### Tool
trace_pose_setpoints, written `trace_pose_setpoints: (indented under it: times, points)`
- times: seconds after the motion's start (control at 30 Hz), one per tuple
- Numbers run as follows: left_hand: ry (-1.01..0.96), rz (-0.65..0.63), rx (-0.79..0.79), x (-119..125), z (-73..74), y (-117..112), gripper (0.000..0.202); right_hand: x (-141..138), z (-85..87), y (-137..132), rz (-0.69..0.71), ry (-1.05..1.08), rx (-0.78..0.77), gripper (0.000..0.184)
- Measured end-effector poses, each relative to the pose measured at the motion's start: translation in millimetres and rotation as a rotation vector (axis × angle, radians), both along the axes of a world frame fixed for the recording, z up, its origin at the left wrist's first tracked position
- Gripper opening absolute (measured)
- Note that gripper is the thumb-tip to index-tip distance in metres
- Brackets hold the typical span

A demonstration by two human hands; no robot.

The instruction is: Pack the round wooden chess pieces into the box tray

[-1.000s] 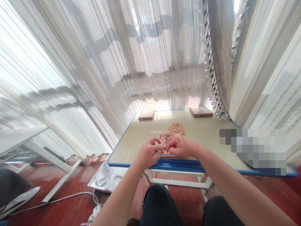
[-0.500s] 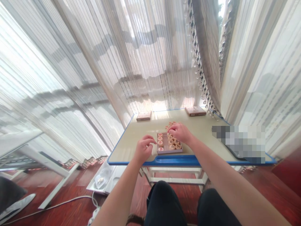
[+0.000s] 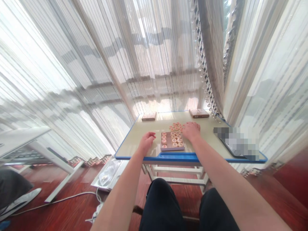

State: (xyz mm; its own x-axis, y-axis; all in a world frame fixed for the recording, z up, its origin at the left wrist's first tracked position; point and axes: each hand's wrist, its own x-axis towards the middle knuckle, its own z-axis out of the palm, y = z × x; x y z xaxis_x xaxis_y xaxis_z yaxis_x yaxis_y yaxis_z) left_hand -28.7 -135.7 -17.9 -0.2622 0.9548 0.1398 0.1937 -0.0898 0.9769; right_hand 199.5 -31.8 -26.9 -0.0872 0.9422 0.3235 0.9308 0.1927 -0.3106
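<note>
In front of me a shallow box [image 3: 169, 148] holds round wooden Chinese chess pieces [image 3: 175, 144]. A column of red-marked pieces [image 3: 164, 141] lines its left side, and dark-marked ones fill the right side, with a bare strip between. My left hand [image 3: 146, 143] hovers just left of the box, its fingers loosely apart and holding nothing. Beyond the box lies a loose pile of more chess pieces [image 3: 176, 126]. My right hand [image 3: 192, 131] is at the pile's right edge, palm down with fingers spread; what lies under its fingertips is hidden.
The table [image 3: 131, 146] has a blue rim. Two flat boxes stand at its back, a left one [image 3: 149, 116] and a right one [image 3: 199, 113]. A pixelated item [image 3: 237, 142] occupies the right side. Sheer curtains [image 3: 156, 64] hang behind.
My right hand has left the box's upper right pieces and moved right, beside the pile. My left hand has drawn slightly away from the box's left edge. The view has shifted a little.
</note>
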Motion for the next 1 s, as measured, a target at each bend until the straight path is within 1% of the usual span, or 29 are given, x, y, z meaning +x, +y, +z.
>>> trace_pose_setpoints:
  times: [0.07, 0.1, 0.17, 0.3, 0.37, 0.53, 0.7, 0.8, 0.9, 1.0]
  points:
    - [0.008, 0.010, 0.004, -0.3, -0.3, 0.1, 0.031, 6.1, -1.3, 1.7, -0.080, 0.002, -0.053, 0.036]
    - [0.014, 0.013, 0.006, -0.6, -0.7, 0.4, 0.031, 8.1, -1.4, 3.0, -0.091, 0.013, -0.078, 0.037]
    - [0.033, 0.008, 0.005, -1.4, -1.5, 1.1, 0.031, 9.6, -1.3, 5.7, -0.065, 0.027, -0.110, 0.039]
    - [0.116, -0.039, -0.017, -1.1, -0.4, 0.5, 0.032, 5.9, -2.1, 8.6, 0.023, 0.022, -0.120, 0.039]
    - [0.154, -0.041, -0.038, -0.5, 1.2, -0.6, 0.031, 4.5, -2.9, 8.9, 0.044, 0.032, -0.121, 0.039]
    - [0.179, -0.026, -0.043, -1.0, 2.6, -0.8, 0.031, 6.5, -4.4, 11.3, 0.045, 0.066, -0.115, 0.039]
    - [0.165, -0.020, -0.028, -2.2, -0.3, 2.1, 0.029, 8.0, -6.4, 14.3, 0.043, 0.078, -0.103, 0.032]
    - [0.181, 0.003, -0.011, -2.9, -2.6, 4.4, 0.028, 8.7, -7.7, 15.2, 0.026, 0.095, -0.100, 0.032]
    - [0.268, 0.031, 0.016, -5.0, -5.1, 7.6, 0.026, 9.3, -7.8, 15.5, 0.009, 0.115, -0.093, 0.033]
    - [0.437, 0.061, 0.078, -7.7, -6.2, 11.0, 0.025, 8.7, -5.9, 15.4, -0.005, 0.129, -0.090, 0.032]
